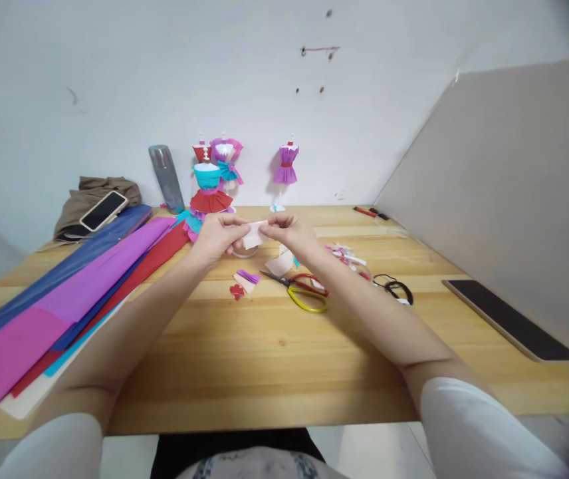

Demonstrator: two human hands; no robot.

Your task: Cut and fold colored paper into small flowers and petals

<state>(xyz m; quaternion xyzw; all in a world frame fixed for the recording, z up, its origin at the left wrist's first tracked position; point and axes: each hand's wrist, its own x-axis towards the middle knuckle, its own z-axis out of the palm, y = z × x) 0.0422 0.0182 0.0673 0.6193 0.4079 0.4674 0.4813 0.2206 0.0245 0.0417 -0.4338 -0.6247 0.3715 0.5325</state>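
Between my two hands, above the wooden table, I hold a small piece of pale pink paper [255, 235]. My left hand [219, 236] pinches its left side, and my right hand [292, 234] pinches the right side. Just below lie folded strips of purple and cream paper [247, 279] and a red paper cutout [236, 291]. Scissors [306, 293] with one red and one yellow handle rest under my right forearm. Near my right wrist sits a curled pale paper piece [280, 265].
Small dress forms in paper dresses [209, 193] stand at the back, one in purple [286, 165] apart. Long coloured paper sheets [80, 293], a bottle [166, 178] and a phone [104, 211] are left. Paper scraps [344, 256], a black cord [398, 290] and a dark tablet-like slab [508, 318] lie right.
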